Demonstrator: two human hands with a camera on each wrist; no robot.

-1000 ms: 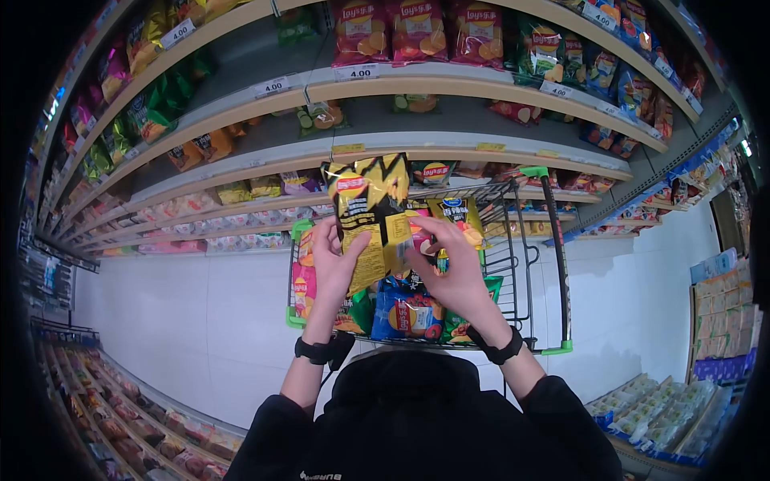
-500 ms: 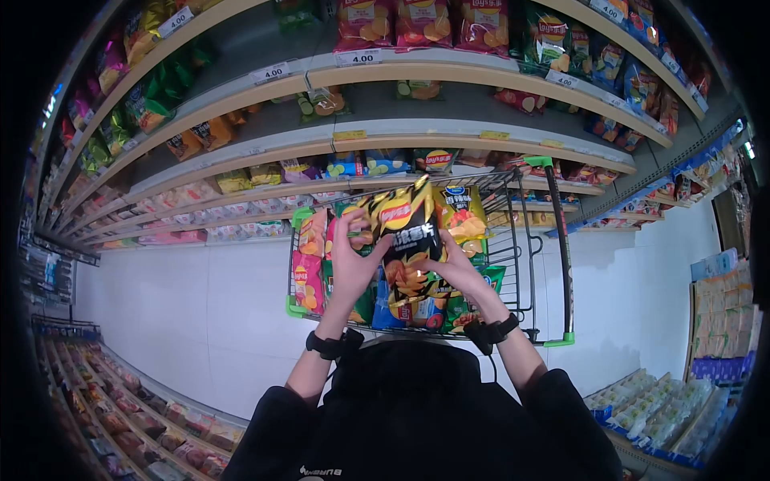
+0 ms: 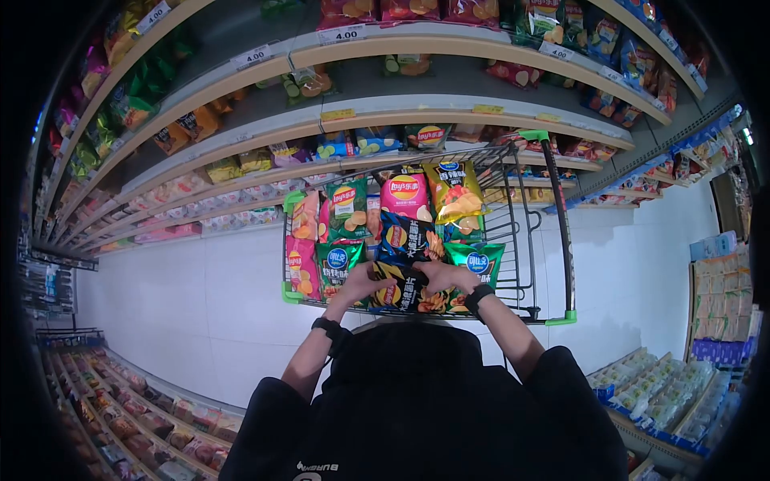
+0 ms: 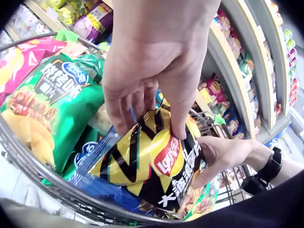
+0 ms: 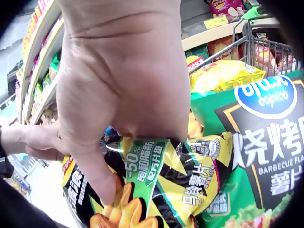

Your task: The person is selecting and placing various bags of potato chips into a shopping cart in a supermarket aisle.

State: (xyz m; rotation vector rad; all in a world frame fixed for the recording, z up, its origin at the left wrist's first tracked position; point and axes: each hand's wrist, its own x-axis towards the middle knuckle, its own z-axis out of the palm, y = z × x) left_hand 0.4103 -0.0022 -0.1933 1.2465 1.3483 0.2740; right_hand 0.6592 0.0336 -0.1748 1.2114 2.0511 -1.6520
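Observation:
Both hands hold a black-and-yellow bag of potato chips that lies flat at the near side of the shopping cart. My left hand grips the bag's left end, its thumb on the front and its fingers behind the top edge in the left wrist view. At the other end, my right hand holds the bag, thumb pressed over the printed chips. Green barbecue chip bags flank it on both sides. Just beyond lies a black-and-blue chip bag.
Pink, gold and other chip bags fill the cart's left and middle. Its handle is at the right. Curved shelves of snacks stand behind the cart, and crates of packaged goods sit at the lower right.
The black-and-yellow bag was held up above the cart, back side showing, then turned front side up. Both hands have lowered it toward me among the other bags.

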